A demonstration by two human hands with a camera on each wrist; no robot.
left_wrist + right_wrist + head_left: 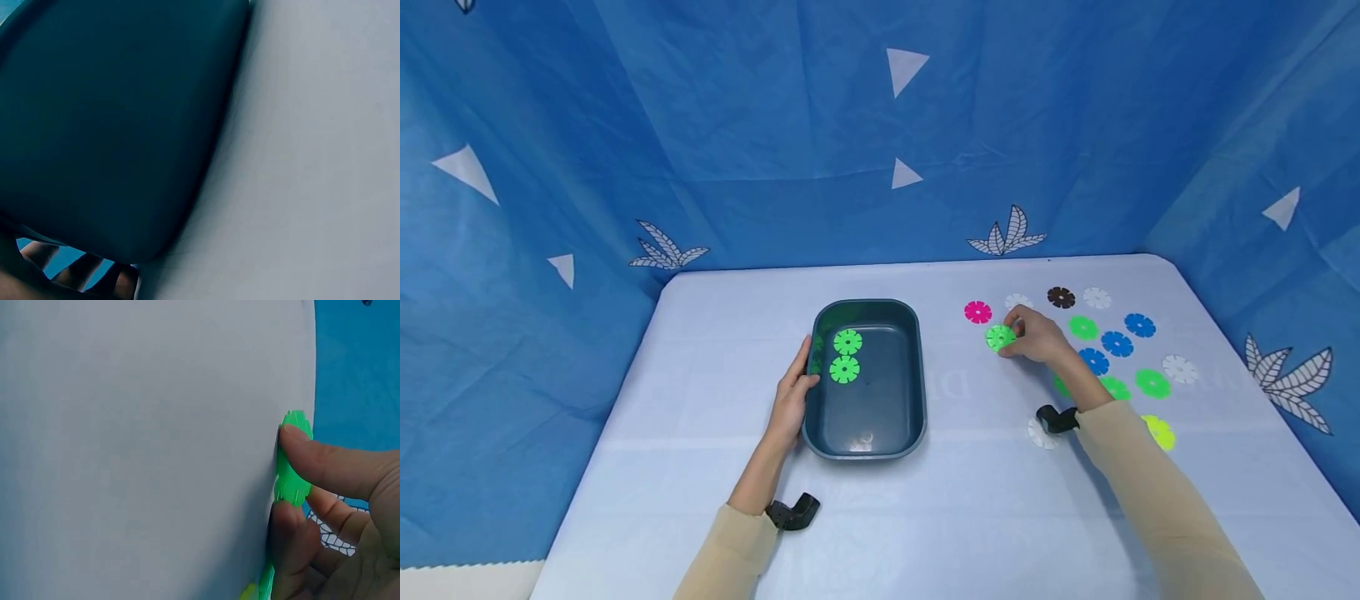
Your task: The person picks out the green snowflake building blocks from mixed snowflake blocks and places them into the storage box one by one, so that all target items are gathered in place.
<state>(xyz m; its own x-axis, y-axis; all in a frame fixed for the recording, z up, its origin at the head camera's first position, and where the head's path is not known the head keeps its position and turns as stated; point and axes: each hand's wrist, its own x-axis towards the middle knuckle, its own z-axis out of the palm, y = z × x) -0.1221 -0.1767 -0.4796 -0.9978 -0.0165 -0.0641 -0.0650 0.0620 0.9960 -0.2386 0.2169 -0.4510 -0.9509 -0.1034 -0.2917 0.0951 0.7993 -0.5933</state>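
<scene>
A dark blue-grey plastic tray [865,425] stands on the white-covered table. My left hand [787,404] holds its left side, thumb at the rim and fingers along the outer wall; in the left wrist view the fingers [78,270] show past the tray's edge. Two bright green notched snowflake discs [847,342] lie inside, one behind the other. To the right of the tray, my right hand [1036,336] pinches another green snowflake disc [1000,337] between thumb and fingers. The right wrist view shows this disc [294,459] nearly edge-on, the thumb on its upper part.
Loose discs lie around my right hand and forearm: a pink disc [977,312], a brown disc [1061,297], several blue discs [1117,343], green discs [1153,383], white discs [1180,368] and a yellow disc [1161,432]. A blue patterned curtain [790,133] hangs behind the table.
</scene>
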